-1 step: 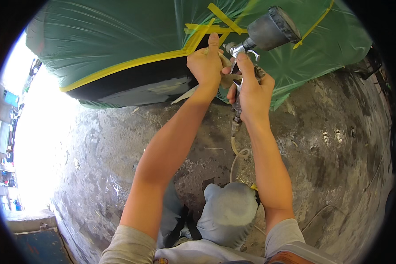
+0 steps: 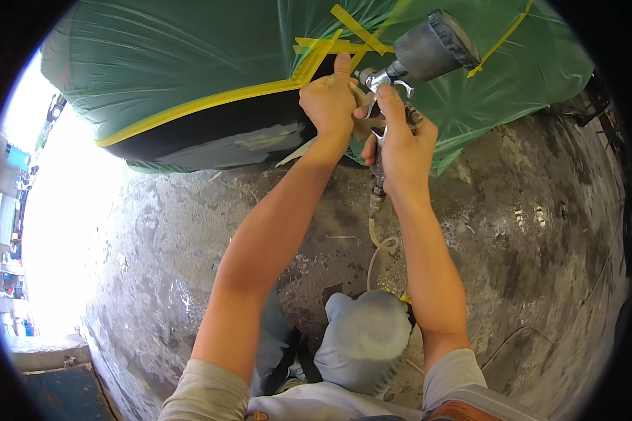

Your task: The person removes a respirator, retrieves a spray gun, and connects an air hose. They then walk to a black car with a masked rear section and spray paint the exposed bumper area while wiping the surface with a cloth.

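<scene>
In my right hand (image 2: 409,144) is a metal spray gun (image 2: 378,83), its handle wrapped by my fingers and its dark grey paint cup (image 2: 435,48) tilted up to the right. My left hand (image 2: 328,105) is closed just left of the gun's nozzle, thumb stretched upward. A crumpled beige piece of cloth or paper (image 2: 364,128) shows between the two hands, apparently gripped by my left fingers, which are mostly hidden. Behind the hands lies a black car panel (image 2: 211,133) with a dull grey patch (image 2: 256,140), bordered by yellow masking tape (image 2: 189,107).
Green plastic sheeting (image 2: 168,49) covers the vehicle around the panel. A pale air hose (image 2: 372,256) hangs from the gun's handle, loops once and runs down beside my knee (image 2: 365,333). The stained concrete floor (image 2: 541,281) spreads below; a blue metal surface (image 2: 67,396) stands at the lower left.
My left hand and the beige piece have shifted very slightly to the right. The spray gun and my right hand look unmoved.
</scene>
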